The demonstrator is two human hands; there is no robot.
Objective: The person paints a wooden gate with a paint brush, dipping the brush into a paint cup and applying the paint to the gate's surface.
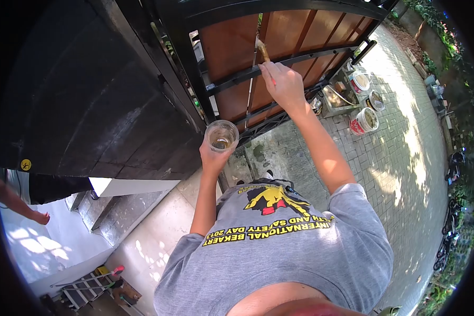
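Observation:
My right hand (285,84) is closed round the handle of a small brush (262,50), its bristles at a narrow gap between brown panels (229,45) of a black-framed gate (289,57). Lower and to the left, my left hand (214,158) holds a clear plastic cup (221,136) upright. A little amber-tinted liquid seems to lie in its bottom. The cup is beside the gate's lower left corner, below the brush.
Several buckets (364,121) stand on the paving (395,137) right of the gate. A large black panel (100,95) fills the left. Another person's arm (23,203) shows at far left, near steps (102,210). A small ladder (87,289) is at bottom left.

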